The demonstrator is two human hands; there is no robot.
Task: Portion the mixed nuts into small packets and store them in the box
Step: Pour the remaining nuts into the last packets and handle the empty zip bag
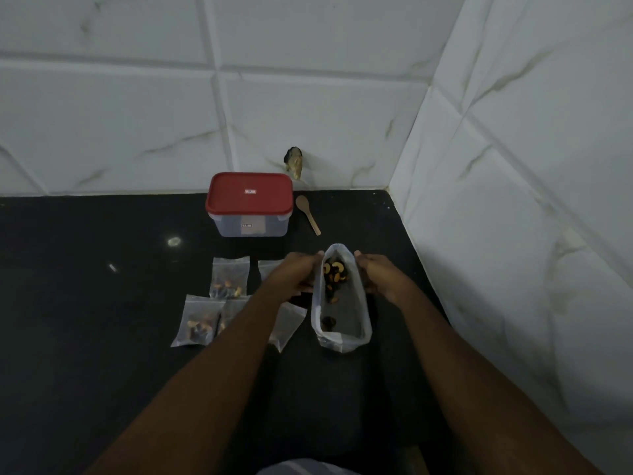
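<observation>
A large clear plastic bag of mixed nuts point(342, 303) is held up over the black counter, its open mouth facing me. My left hand point(298, 274) grips its left side and my right hand point(376, 275) grips its right side near the far end. Nuts lie at the far end and a few near the mouth. Small clear packets lie to the left: one with nuts point(228, 277), another with nuts point(198, 320), and others partly hidden under my left forearm point(286, 325). A clear box with a red lid point(250, 204) stands shut behind them.
A wooden spoon point(308, 214) lies right of the box. A dark damaged spot point(294, 162) marks the white tiled back wall. A second tiled wall point(513, 200) closes the right side. The black counter point(102, 286) stretches to the left.
</observation>
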